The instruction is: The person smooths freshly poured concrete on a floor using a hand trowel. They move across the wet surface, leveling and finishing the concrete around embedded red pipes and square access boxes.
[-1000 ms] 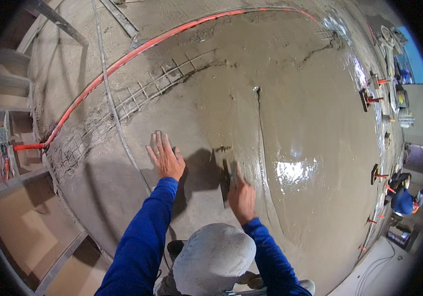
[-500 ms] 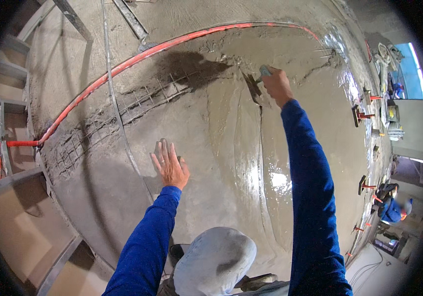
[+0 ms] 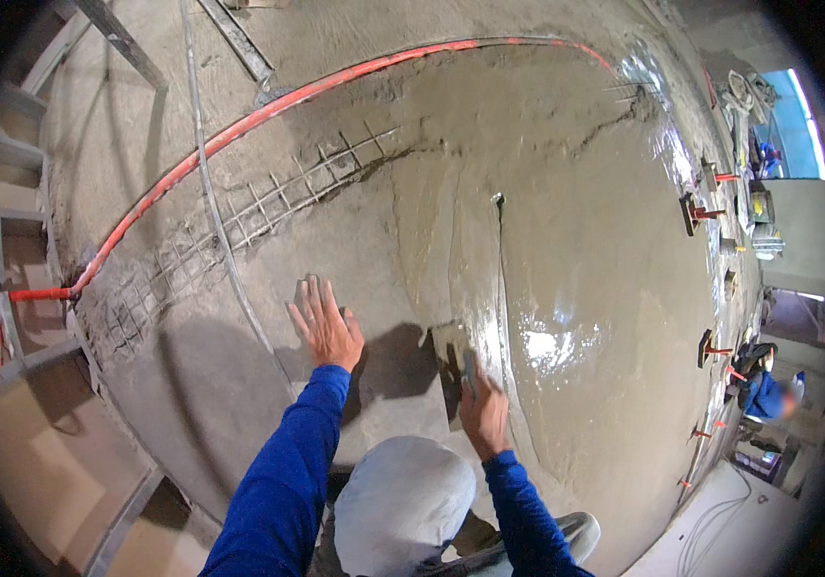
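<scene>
Knee (image 3: 403,500): nearest, in the middle, in pale, stained trousers, between two blue sleeves (image 3: 282,471).
Right hand (image 3: 486,415): to the right of the knee and beyond it, fingers curled closed around the trowel's handle.
Trowel (image 3: 470,370): in the right hand, low over the near left part of the wet layer, close to its border with the drier slab; its blade is hard to tell from the dark shadow beside it.
Left hand (image 3: 328,325): farther out and to the left, open and flat, palm down, fingers spread, grasping nothing; whether it presses on the slab cannot be told.
Drier slab (image 3: 239,370): grey and matt, under and around the left hand.
Wet layer (image 3: 614,260): smooth and shiny, covering the right side, with a thin seam (image 3: 502,260) running from near to far.
Framed panels (image 3: 47,433): along the left edge.
Grey cable (image 3: 225,240): left of the left hand, crossing the mesh.
Steel mesh (image 3: 306,181): beyond the left hand, partly bare in a rough strip.
Red-handled fittings (image 3: 717,350): in a row along the right edge.
Co-worker (image 3: 768,396): past that row, in blue, blurred.
Red tube (image 3: 196,159): arching beyond the mesh.
Metal bar (image 3: 237,43): far left, past the tube.
</scene>
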{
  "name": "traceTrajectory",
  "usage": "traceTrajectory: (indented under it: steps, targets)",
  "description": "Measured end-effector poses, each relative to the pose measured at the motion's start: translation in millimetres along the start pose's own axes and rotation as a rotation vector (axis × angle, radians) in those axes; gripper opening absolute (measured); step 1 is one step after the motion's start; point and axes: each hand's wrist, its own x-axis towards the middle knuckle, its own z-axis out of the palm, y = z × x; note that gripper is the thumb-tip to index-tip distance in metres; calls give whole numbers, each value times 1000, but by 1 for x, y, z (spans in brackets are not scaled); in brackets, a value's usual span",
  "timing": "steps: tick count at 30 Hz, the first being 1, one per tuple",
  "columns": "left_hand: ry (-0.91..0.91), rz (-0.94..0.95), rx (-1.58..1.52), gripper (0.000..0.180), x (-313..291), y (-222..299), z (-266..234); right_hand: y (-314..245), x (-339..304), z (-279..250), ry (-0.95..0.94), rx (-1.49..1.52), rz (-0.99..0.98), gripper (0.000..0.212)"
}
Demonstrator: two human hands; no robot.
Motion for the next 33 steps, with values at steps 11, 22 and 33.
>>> traceTrajectory:
  steps: [11, 22, 33]
  targets:
    - [-48, -5, 49, 75, 0, -7, 6, -80, 384, -79, 203, -3, -111, 47]
    - [-79, -26, 5, 74, 2, -3, 1, 14, 25, 0, 138, -131, -378, 65]
    - [-64, -24, -37, 73, 4, -7, 5, -79, 89, 35, 119, -71, -258, 69]
